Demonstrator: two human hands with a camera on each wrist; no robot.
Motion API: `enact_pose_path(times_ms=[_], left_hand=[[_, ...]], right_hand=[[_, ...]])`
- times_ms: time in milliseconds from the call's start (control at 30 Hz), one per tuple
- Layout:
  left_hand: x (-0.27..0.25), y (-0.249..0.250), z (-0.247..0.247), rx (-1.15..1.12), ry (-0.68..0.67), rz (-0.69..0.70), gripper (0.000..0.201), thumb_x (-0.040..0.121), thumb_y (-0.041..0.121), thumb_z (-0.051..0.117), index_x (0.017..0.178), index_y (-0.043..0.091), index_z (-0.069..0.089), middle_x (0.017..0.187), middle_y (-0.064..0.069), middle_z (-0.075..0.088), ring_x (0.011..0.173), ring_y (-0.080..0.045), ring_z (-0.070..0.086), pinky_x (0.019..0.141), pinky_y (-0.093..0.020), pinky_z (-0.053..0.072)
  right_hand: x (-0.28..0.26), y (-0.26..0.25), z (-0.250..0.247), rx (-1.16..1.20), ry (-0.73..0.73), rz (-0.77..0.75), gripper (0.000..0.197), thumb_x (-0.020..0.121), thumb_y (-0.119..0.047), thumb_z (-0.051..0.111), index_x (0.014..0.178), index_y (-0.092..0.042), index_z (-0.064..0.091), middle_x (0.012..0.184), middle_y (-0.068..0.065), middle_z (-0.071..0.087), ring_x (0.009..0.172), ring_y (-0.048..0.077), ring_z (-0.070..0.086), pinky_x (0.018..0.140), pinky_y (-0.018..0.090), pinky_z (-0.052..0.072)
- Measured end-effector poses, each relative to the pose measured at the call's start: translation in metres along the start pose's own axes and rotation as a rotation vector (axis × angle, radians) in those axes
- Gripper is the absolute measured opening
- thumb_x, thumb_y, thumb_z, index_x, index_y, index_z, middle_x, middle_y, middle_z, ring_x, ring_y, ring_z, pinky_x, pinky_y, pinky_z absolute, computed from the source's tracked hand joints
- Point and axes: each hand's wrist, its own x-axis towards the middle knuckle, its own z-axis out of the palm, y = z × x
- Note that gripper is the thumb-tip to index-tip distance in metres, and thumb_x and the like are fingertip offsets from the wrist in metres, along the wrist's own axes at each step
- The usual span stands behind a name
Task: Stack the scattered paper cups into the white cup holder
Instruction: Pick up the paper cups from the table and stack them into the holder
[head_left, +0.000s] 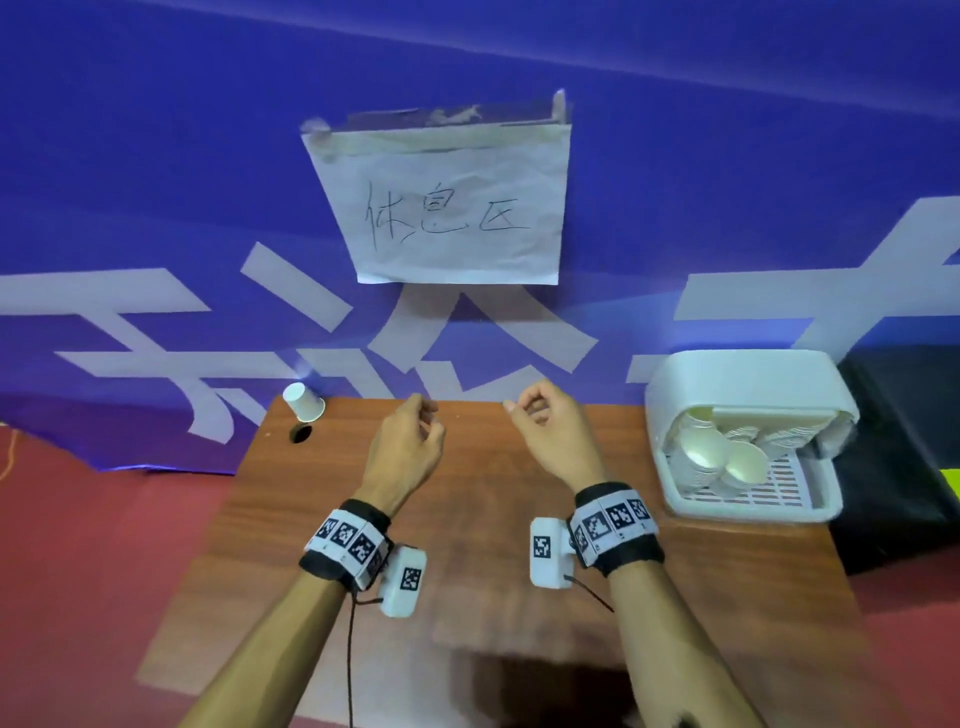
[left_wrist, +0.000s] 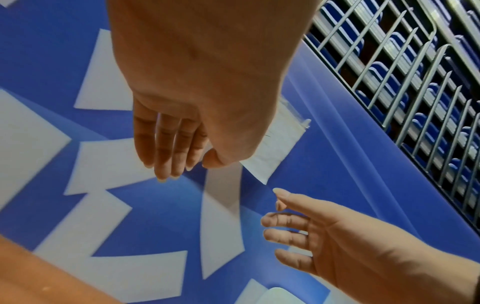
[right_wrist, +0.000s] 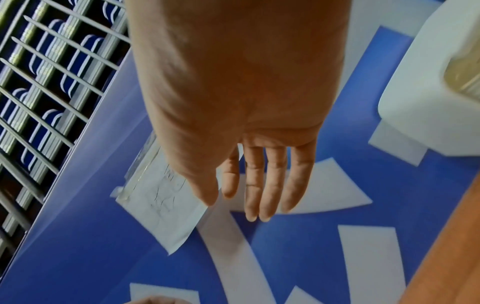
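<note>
No grip is applied to any object. The left hand (head_left: 408, 449) is held above the middle of the counter (head_left: 467, 587) with its fingers loosely bent and nothing between them; in the left wrist view its fingers (left_wrist: 166, 152) are seen hanging relaxed. The right hand (head_left: 550, 436) is held just right of the left hand, apart from it, likewise loosely curled and empty; in the right wrist view its fingers (right_wrist: 262, 185) are seen extended and relaxed. Both hands are raised clear of the counter surface.

One paper cup (head_left: 304, 401) is located at the far left corner of the counter. It is set upside down, with the narrow base pointing up and slightly left and the wide mouth resting on the counter. Its long axis is close to vertical, leaning a little to the left. A round dark hole (head_left: 300, 432) in the counter is seen just on the near side of the cup.

The white cup holder (head_left: 737, 379) is located at the far right of the counter, well apart from the single cup. Stacked cups (head_left: 698, 449) are lodged under its hood, above a slotted tray (head_left: 779, 483). The stacks are tilted, with their open mouths directed toward the near side and their long axes running back and up into the holder.

A sheet of paper (head_left: 447, 208) with handwritten characters is taped to the blue banner (head_left: 156, 182) behind the counter.
</note>
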Motion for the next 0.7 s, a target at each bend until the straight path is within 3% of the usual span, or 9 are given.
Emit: enact_pose_path(times_ms=[167, 333, 500, 700], left_hand=[[0.023, -0.092, -0.036, 0.048, -0.058, -0.069, 0.017, 0.089, 0.024, 0.058, 0.105, 0.02, 0.061, 0.085, 0.01, 0.064, 0.075, -0.011, 0.063, 0.071, -0.033, 0.054], [0.062, -0.18, -0.058, 0.158, -0.152, -0.179, 0.019, 0.089, 0.022, 0.058, 0.106, 0.015, 0.056, 0.085, 0.001, 0.065, 0.087, -0.025, 0.064, 0.08, -0.036, 0.052], [0.122, -0.255, -0.069, 0.425, -0.278, -0.278, 0.034, 0.092, 0.03, 0.059, 0.116, 0.007, 0.056, 0.111, -0.016, 0.067, 0.107, -0.037, 0.063, 0.088, -0.04, 0.049], [0.186, -0.318, -0.065, 0.605, -0.351, -0.313, 0.055, 0.093, 0.036, 0.058, 0.137, 0.004, 0.046, 0.132, -0.019, 0.054, 0.12, -0.035, 0.053, 0.097, -0.037, 0.046]], right_hand=[[0.015, -0.025, 0.083, 0.01, -0.019, -0.033, 0.023, 0.092, -0.037, 0.071, 0.083, -0.021, 0.057, 0.078, -0.005, 0.065, 0.065, 0.006, 0.058, 0.067, 0.021, 0.049], [0.037, -0.042, 0.14, -0.11, -0.088, -0.088, 0.025, 0.091, -0.044, 0.067, 0.082, -0.026, 0.053, 0.083, -0.01, 0.065, 0.074, 0.004, 0.062, 0.07, 0.028, 0.054], [0.071, -0.047, 0.179, -0.246, -0.129, -0.129, 0.021, 0.092, -0.046, 0.065, 0.087, -0.029, 0.053, 0.091, -0.015, 0.061, 0.085, 0.002, 0.059, 0.077, 0.031, 0.053], [0.119, -0.045, 0.214, -0.365, -0.161, -0.135, 0.02, 0.094, -0.046, 0.063, 0.106, -0.031, 0.058, 0.11, -0.015, 0.057, 0.103, 0.007, 0.057, 0.088, 0.035, 0.052]])
